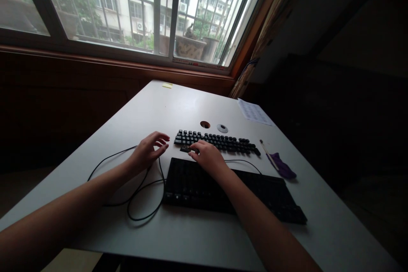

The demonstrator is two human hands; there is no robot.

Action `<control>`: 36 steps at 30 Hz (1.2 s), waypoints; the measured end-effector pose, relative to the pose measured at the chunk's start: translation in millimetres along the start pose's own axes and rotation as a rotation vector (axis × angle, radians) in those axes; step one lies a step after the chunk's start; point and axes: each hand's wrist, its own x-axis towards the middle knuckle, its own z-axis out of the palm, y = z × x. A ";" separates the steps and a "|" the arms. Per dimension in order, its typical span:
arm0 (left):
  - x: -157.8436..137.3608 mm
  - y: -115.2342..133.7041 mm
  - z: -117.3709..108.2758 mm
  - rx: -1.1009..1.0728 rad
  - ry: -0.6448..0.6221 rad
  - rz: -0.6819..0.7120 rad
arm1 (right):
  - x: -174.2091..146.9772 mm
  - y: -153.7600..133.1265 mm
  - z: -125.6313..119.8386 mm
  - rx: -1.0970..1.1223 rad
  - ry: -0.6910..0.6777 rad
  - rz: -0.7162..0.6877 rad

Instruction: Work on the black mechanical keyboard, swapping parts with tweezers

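Observation:
Black keycaps (219,140) stand in several rows on the white desk (188,100), behind a black keyboard (197,187). My right hand (208,157) reaches over the keyboard to the near left part of the rows. Its thumb and fingers are pinched together beside a small dark piece (185,149) with yellowish marks; what lies between the fingertips is too small to make out. Left of the keycaps, my left hand (149,149) hovers with fingers apart and nothing in it. Much of the keyboard's middle is hidden under my right forearm.
A black cable (143,219) loops left of the keyboard. To the right lie a thin brush (269,156) and a purple cloth (285,168). A desk hole (205,124), a round cover (222,128), printed paper (255,111) and a yellow note (167,86) are farther back.

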 end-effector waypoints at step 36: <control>-5.3 -12.2 9.6 0.293 -0.171 0.102 | -1.3 -7.7 11.2 -0.179 -0.104 -0.098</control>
